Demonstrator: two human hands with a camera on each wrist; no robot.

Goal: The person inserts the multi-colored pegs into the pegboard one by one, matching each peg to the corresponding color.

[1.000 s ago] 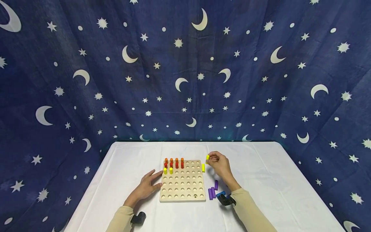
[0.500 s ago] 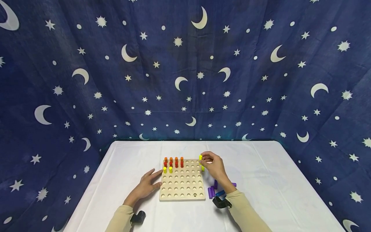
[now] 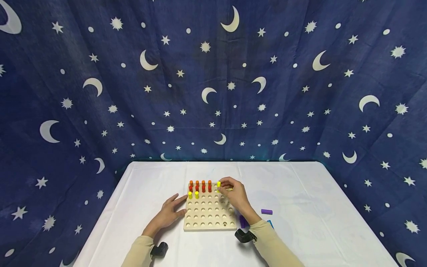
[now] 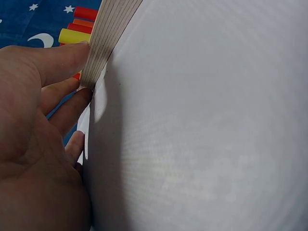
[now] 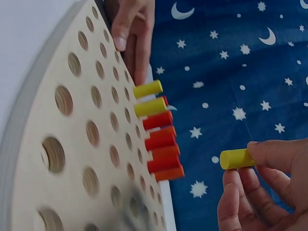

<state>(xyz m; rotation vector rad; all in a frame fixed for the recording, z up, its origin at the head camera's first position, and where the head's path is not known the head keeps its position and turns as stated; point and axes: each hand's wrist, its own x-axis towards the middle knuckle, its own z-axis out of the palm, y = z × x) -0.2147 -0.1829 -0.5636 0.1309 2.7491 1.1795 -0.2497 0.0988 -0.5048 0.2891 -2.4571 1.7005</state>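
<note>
A square wooden pegboard with rows of round holes lies on the table. Orange pegs line its far row at the left, red pegs stand in front of them, and two yellow pegs begin the third row. Between thumb and fingers my right hand pinches another yellow peg, held above the board's far right part. My left hand rests at the board's left edge with fingers spread, thumb and fingertips touching its side in the left wrist view.
Purple pegs lie right of the board, partly under my right forearm. Another purple peg and a blue peg lie farther right on the white tablecloth. A starry blue curtain hangs behind the table.
My right hand has carried the yellow peg leftward, from right of the board to over its far rows. My left hand has stayed at the board's edge.
</note>
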